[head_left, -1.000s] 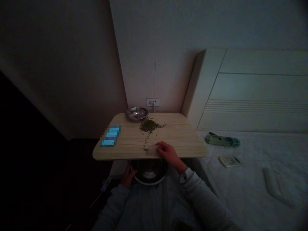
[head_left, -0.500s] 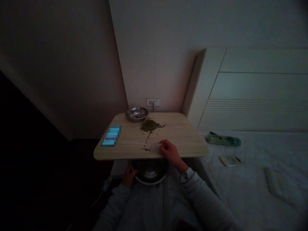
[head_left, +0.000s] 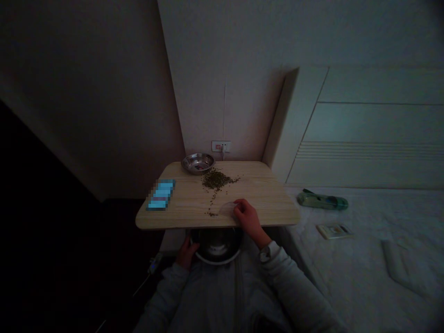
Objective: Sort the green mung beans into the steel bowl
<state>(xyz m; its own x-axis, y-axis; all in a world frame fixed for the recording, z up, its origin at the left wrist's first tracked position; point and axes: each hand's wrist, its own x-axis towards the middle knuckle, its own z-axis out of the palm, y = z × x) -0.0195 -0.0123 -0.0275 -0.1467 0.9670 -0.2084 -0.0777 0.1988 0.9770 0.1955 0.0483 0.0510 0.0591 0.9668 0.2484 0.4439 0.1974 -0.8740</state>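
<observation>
My right hand (head_left: 247, 217) is closed in a pinch on a thin, clear plastic piece (head_left: 228, 208), held low over the front of the wooden table (head_left: 267, 194). A few small grains (head_left: 210, 213) lie just left of the plastic piece, and a thin trail runs back from them to a pile of greenish-brown grains (head_left: 215, 179). My left hand (head_left: 187, 253) grips the rim of a large metal bowl (head_left: 218, 249) below the table's front edge. The table hides the bowl's far side. A smaller metal bowl (head_left: 197, 164) stands at the table's back left.
A blurred-out phone-like screen (head_left: 161, 195) lies on the table's left. Behind the table is a wall socket (head_left: 221, 146) with a plug. To the right, a bed (head_left: 367, 263) bears a green transparent bottle-like thing (head_left: 322, 201) and a flat rectangular item (head_left: 334, 231).
My right hand has shifted slightly right and up with the plastic piece, away from the few front grains. My left hand stays on the large bowl.
</observation>
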